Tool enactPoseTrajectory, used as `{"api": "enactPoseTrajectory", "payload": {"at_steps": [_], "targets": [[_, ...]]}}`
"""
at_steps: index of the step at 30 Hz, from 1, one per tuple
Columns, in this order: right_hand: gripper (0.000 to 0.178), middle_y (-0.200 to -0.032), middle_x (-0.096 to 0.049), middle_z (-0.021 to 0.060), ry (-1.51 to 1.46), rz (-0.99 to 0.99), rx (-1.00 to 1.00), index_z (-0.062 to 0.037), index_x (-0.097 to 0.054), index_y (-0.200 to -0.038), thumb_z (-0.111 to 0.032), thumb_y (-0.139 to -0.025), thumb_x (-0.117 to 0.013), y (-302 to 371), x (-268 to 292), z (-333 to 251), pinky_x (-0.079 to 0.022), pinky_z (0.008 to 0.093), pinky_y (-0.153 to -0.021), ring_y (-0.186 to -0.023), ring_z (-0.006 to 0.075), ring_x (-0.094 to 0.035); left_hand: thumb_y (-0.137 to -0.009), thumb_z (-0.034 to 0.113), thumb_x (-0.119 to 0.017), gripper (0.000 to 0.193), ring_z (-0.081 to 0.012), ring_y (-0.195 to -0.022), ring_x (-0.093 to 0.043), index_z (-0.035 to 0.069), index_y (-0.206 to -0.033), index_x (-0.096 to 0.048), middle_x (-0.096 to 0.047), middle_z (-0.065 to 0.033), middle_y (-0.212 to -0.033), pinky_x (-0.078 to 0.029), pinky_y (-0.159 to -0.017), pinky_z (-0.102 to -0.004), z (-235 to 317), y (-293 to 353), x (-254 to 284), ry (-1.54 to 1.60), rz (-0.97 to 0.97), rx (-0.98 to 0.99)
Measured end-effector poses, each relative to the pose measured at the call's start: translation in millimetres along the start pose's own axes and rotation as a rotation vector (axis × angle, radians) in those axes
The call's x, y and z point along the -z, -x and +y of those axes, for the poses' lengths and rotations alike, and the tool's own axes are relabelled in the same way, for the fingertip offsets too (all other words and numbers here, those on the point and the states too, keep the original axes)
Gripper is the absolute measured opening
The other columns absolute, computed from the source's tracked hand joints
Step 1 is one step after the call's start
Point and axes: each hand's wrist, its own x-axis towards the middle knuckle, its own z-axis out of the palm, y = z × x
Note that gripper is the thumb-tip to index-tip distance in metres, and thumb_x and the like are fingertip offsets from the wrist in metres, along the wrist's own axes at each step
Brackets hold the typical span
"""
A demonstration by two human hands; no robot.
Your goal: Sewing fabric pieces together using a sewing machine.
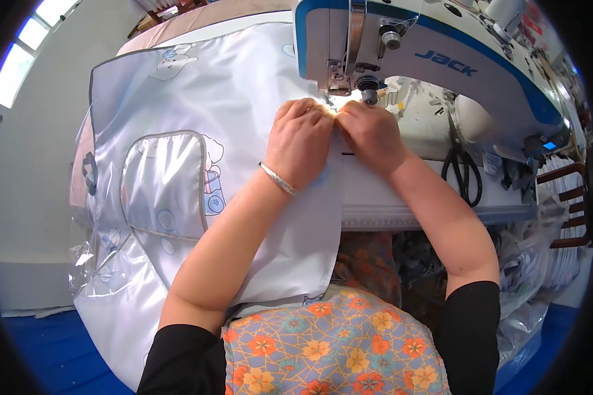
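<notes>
Both my hands meet just in front of the needle area of a white and blue sewing machine (pixel 402 56). My left hand (pixel 301 141), with a silver bangle at the wrist, has its fingers curled down on the edge of a pale satiny fabric piece (pixel 244 85). Beside it, my right hand (pixel 373 135) pinches the same fabric edge, fingertips close to the left ones under the machine's light. The fabric has grey binding, cartoon prints and a grey-edged pocket (pixel 165 184); it spreads left and hangs over the table's front. My fingers hide the needle and presser foot.
Black-handled scissors (pixel 462 168) lie right of my right forearm on the machine table (pixel 402 187). Small scraps are scattered under the machine arm. Clear plastic (pixel 524 263) and a brown wooden rack (pixel 570 204) stand at the right. A blue covering (pixel 53 352) lies on the floor.
</notes>
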Motion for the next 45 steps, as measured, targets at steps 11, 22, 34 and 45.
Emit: {"api": "enactPoseTrajectory", "payload": {"at_steps": [11,22,34,45], "targets": [[0.028,-0.105,-0.07,0.0069,-0.029,-0.058,-0.035,-0.0054,-0.072,-0.107,-0.004,-0.08,-0.066,8.3,12.1,-21.7,-0.056,0.0364,-0.083,-0.096,0.0243,-0.066,-0.076,0.006,-0.058,0.016,-0.02,-0.096,-0.066,0.007,-0.088,-0.069,-0.071,-0.0064,-0.101,-0.047,-0.086,-0.0351,-2.7,14.5,-6.0,0.005,-0.108,0.053],[0.028,-0.106,-0.071,0.0092,-0.06,-0.082,-0.064,-0.0038,-0.07,-0.113,-0.004,-0.085,-0.065,3.2,21.1,-18.2,-0.055,0.0352,-0.084,-0.095,0.0225,-0.067,-0.072,0.004,-0.061,0.026,-0.0219,-0.1,-0.065,0.004,-0.096,-0.069,-0.071,-0.0099,-0.109,-0.045,-0.092,-0.0375,-13.5,11.9,-10.2,0.054,-0.056,0.039],[0.029,-0.102,-0.071,0.0143,-0.363,-0.099,-0.346,-0.0056,-0.069,-0.108,-0.001,-0.08,-0.066,26.9,51.9,-51.1,-0.054,0.0359,-0.08,-0.09,0.0283,-0.069,-0.082,0.011,-0.064,0.029,-0.027,-0.114,-0.062,0.003,-0.109,-0.068,-0.068,-0.0134,-0.119,-0.044,-0.101,-0.043,-9.1,8.6,25.8,0.047,-0.303,0.182],[0.037,-0.125,-0.067,0.0085,-0.305,-0.084,0.07,-0.0144,-0.07,-0.114,-0.003,-0.081,-0.06,102.5,37.9,-173.4,-0.034,0.0483,-0.115,-0.122,0.0264,-0.059,-0.081,0.04,-0.076,0.068,-0.0389,-0.132,-0.05,0.003,-0.135,-0.058,-0.054,-0.0224,-0.142,-0.041,-0.11,-0.048,-176.2,254.6,376.8,-1.038,-0.488,0.941]]}}
